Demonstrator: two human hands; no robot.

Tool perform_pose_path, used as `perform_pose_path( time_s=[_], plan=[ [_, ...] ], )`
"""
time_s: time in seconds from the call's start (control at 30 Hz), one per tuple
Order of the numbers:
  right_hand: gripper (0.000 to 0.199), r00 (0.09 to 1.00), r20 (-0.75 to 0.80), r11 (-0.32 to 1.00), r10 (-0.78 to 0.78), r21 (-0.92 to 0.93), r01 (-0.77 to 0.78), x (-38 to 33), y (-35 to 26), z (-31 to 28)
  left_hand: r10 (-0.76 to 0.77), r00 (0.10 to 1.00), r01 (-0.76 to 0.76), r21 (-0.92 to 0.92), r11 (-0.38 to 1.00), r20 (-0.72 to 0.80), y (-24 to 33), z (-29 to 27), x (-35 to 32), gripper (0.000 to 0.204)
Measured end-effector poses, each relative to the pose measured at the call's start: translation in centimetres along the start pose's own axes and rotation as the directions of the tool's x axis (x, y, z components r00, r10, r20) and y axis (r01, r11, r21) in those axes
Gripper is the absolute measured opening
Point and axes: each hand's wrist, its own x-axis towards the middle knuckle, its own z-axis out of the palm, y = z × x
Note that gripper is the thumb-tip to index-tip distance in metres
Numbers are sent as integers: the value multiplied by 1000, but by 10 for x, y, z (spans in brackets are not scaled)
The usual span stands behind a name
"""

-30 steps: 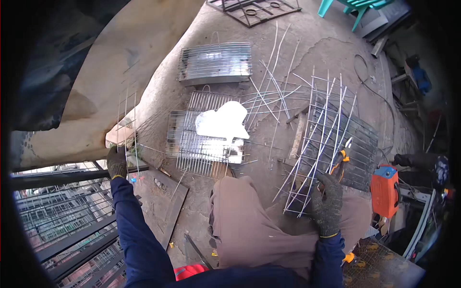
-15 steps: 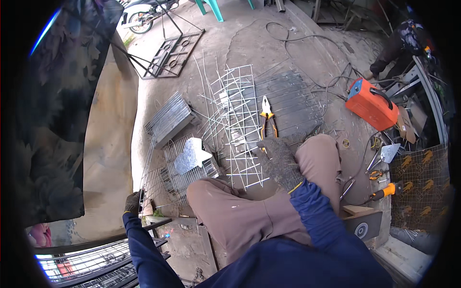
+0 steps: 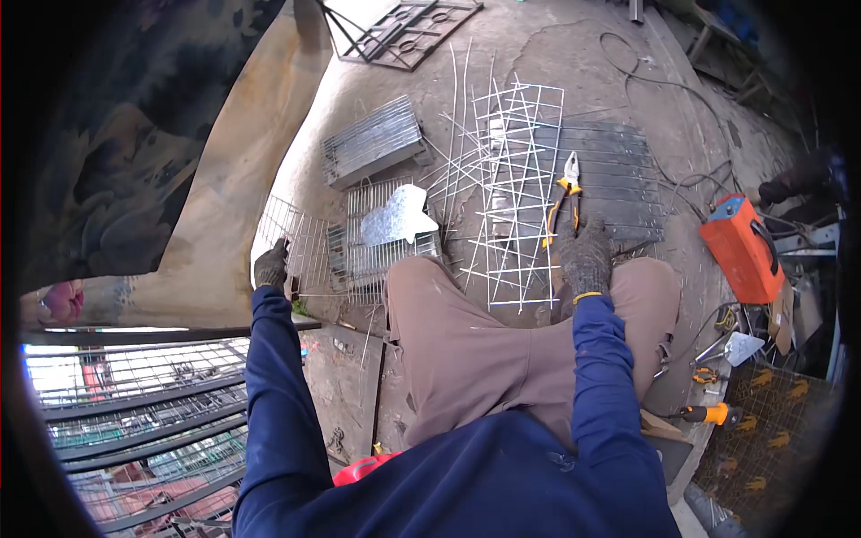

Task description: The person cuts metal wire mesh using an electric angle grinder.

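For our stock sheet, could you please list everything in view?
Pliers: 1, yellow and black, right of centre
Wire grid: 1, silver, centre
Barred boxes: 2, silver, centre-left
Cutout: 1, silver, on nearer box
Wire panel: 1, grey, left
Rods: several, silver, upper centre
Slatted sheet: 1, grey, upper right
Machine: 1, orange, right
Cable: uncounted, dark, upper right
Frame: 1, dark, top
Sheeting: uncounted, dark and tan, left
Bars: several, black, lower left
Blade: 1, grey, lower right
Tool: 1, yellow, below blade
Patterned panel: 1, brown, lower right
Smaller, dim items: unclear
Legs: 2, brown, centre
Arms: 2, navy, lower
Left hand: 1, dark-gloved, at wire panel
Right hand: 1, dark-gloved, on pliers
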Motion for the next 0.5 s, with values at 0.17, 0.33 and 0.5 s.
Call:
perform_pose_path(
  time_s=[0.17,0.33,0.5],
  plan=[
    [50,962,-188,968,-200,-190,164,20,24,6,442,890,-440,464,769,110,3,-4,-15,58],
    [47,987,-162,972,-2,230,40,43,38,-7,159,987,-150,314,938,-5,6,-12,-24,69],
    [38,974,-149,862,172,501,-75,35,34,-26,145,989,-131,291,948,-30,8,-30,-24,75]
  ],
)
